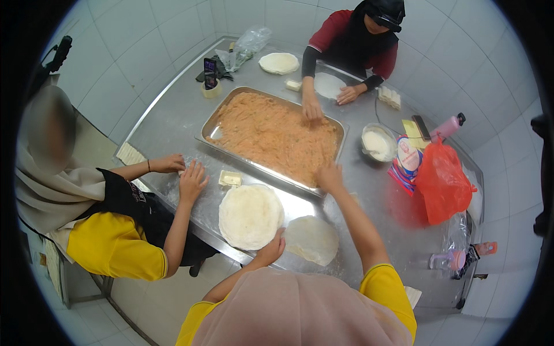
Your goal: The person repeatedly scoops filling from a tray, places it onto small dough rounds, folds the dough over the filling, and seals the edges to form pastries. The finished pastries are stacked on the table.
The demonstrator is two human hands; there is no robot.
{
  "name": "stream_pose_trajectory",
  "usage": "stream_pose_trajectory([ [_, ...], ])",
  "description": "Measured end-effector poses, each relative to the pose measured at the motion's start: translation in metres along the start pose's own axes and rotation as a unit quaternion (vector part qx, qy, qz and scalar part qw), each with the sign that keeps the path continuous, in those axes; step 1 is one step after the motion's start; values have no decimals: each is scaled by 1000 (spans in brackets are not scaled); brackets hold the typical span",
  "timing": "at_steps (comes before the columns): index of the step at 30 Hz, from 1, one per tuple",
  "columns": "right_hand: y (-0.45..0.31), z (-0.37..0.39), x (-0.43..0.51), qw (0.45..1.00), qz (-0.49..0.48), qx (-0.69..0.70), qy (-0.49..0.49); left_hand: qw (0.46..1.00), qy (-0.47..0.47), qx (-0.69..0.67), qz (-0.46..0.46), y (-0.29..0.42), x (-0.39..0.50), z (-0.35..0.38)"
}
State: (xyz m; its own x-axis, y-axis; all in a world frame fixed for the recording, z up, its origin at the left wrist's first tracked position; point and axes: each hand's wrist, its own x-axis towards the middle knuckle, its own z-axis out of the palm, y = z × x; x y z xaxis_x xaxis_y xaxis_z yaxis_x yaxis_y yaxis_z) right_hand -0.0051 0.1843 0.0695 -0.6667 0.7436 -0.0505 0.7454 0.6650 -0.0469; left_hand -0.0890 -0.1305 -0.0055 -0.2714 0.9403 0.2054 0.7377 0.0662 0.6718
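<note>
My right hand (330, 176) reaches to the near right corner of a metal tray (265, 161) of orange minced filling (277, 129); its fingertips meet the filling, and whether they grip any is unclear. Low in front of me, my left hand (272, 250) rests between a thick round stack of pale dough sheets (251, 216) and a single thin round sheet (312, 240) lying flat on the steel table. Its fingers are close to the edges of both; the view does not settle whether they pinch the sheet. A small block of yellowish fat or paste (230, 178) lies behind the stack.
A co-worker at left has both hands on a small roll; another across the table reaches into the filling. A bowl of white paste (378, 143), a red plastic bag (448, 181), a pink bottle (448, 126), a phone on a tape roll (211, 88) and finished rolls (389, 97) stand about.
</note>
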Motion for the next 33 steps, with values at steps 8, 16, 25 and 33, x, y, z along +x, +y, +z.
stream_pose_trajectory([
  [8,-24,-17,-13,994,54,42,-90,1000,-8,-6,-8,2,1,-1],
  [16,-34,-23,12,964,131,142,-184,1000,-8,-6,-11,3,3,-1],
  [25,-4,22,63,957,-41,235,-167,998,-37,-18,-36,5,2,-4],
  [33,-5,33,40,936,98,301,-155,999,-32,-4,-9,5,3,-6],
])
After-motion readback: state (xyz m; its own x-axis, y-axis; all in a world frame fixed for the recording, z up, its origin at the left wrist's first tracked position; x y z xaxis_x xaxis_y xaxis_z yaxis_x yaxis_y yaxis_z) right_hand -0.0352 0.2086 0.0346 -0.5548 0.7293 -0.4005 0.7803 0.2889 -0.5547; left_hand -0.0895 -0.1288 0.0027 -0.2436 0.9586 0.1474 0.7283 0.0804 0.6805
